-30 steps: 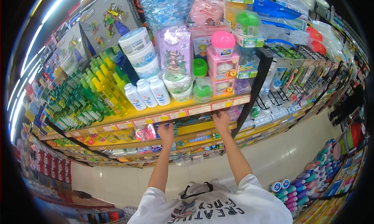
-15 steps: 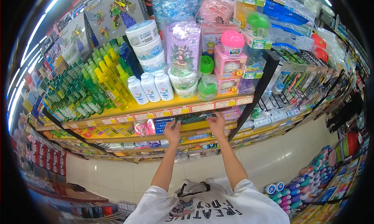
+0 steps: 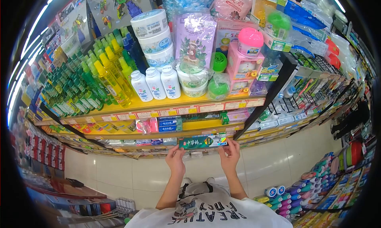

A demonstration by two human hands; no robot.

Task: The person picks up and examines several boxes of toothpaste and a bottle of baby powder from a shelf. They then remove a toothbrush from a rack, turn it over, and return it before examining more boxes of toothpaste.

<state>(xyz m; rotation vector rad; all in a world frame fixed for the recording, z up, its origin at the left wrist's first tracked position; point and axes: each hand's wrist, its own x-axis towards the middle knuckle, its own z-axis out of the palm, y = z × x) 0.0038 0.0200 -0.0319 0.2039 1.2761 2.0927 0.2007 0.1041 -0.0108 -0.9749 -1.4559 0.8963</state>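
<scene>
Green box (image 3: 203,142) is up in front of the lower shelf (image 3: 196,126), clear of it, long side across, printed face toward the wearer. Left hand (image 3: 174,156) is part-curled with fingertips at the box's left end; right hand (image 3: 230,153) pinches the right end, thumb near the lower edge. Both have hold of it; finger contact behind the box is hidden.

Handling, my read: looks like thin printed carton, so light, stiff along its length, easy to dent at faces and corners. Gloss on the print suggests a slightly slick skin. Contents not visible, so weight balance is a guess.

Best hold: the two short ends, light pinch, as now. One-handed, take it mid-length across the narrow sides. Don't squeeze the broad face; avoid loading the end flaps. Blue boxes (image 3: 170,125) sit on the shelf behind, apart from it.
</scene>
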